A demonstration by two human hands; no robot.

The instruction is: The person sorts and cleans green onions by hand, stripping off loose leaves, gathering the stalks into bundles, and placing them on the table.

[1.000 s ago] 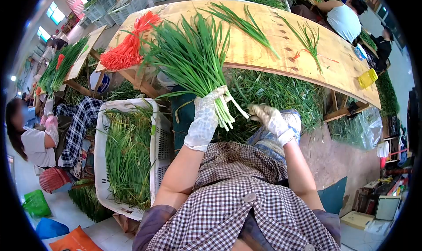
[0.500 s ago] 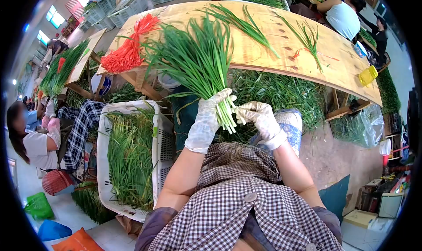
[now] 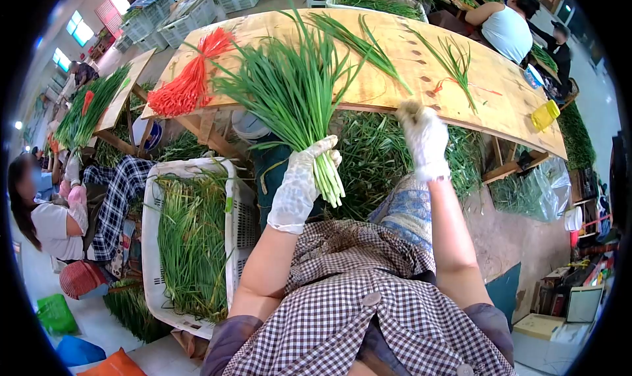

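Observation:
My left hand, in a thin whitish glove, is closed round the pale stems of a bunch of garlic chives. The leaves fan up and away over the near edge of the table, while the cut white ends point down toward my lap. My right hand, also gloved, is raised apart from the bunch near the table's front edge. Its fingers are curled in, and whether anything is between them is hidden. A few loose chives lie on the table beyond it, with a red tie beside them.
The wooden table carries a bundle of red ties, more chives and a yellow container. Left of me stands a white crate full of chives. Leaf scraps pile beneath the table. Other people sit at left and far right.
My right hand has left the stem ends and moved up and right toward the table edge. My left hand keeps its hold on the chives, slightly lower and more to the left.

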